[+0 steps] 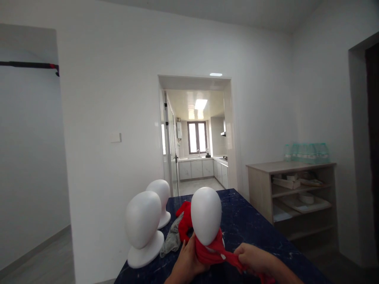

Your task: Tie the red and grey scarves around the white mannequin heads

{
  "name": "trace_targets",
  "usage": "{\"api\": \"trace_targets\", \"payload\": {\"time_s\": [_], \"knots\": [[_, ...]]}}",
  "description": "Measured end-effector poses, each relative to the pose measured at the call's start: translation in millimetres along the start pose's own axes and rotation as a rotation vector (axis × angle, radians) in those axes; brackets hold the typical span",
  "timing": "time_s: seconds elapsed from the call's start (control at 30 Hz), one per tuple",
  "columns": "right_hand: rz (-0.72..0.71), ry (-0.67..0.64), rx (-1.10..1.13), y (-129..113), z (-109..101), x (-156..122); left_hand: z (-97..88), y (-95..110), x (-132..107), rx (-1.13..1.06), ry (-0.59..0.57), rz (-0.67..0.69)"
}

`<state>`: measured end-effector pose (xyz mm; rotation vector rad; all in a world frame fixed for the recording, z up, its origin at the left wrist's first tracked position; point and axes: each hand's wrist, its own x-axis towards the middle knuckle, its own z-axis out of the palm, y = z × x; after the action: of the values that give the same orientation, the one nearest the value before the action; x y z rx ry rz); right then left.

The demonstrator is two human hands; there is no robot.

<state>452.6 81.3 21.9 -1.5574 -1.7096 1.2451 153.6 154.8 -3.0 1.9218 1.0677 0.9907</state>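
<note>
At the bottom centre, the left hand (187,262) and right hand (251,258) both grip a red scarf (211,252) — fingers clamped on the cloth. It wraps the neck of a white mannequin head (206,215) on the dark blue counter (251,228).

A dark blue marbled table (251,225) carries three white mannequin heads; the left head (143,225) stands at the left edge; the rear head (161,195) just behind it; the middle head (206,215) stands nearest, a red scarf (207,254) round its base; a grey cloth (171,241) and a red garment (184,221) lie between them.
</note>
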Motion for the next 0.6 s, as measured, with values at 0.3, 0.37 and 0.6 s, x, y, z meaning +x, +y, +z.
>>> {"api": "trace_targets", "payload": {"time_s": [0.3, 0.37, 0.6], "knots": [[-0.085, -0.014, -0.208, 5.5, -17.0, 17.9, 5.5, -28.6, 8.2, 0.486, -0.024, 0.051], [-0.169, 0.049, -0.241, 3.8, -12.6, 15.9, 3.7, -26.9, 7.6, 0.475, -0.01, 0.039], [-0.406, 0.038, -0.171, -6.6, -10.6, 3.2, 12.6, -3.7, 21.1, 0.172, 0.188, 0.097]]}}
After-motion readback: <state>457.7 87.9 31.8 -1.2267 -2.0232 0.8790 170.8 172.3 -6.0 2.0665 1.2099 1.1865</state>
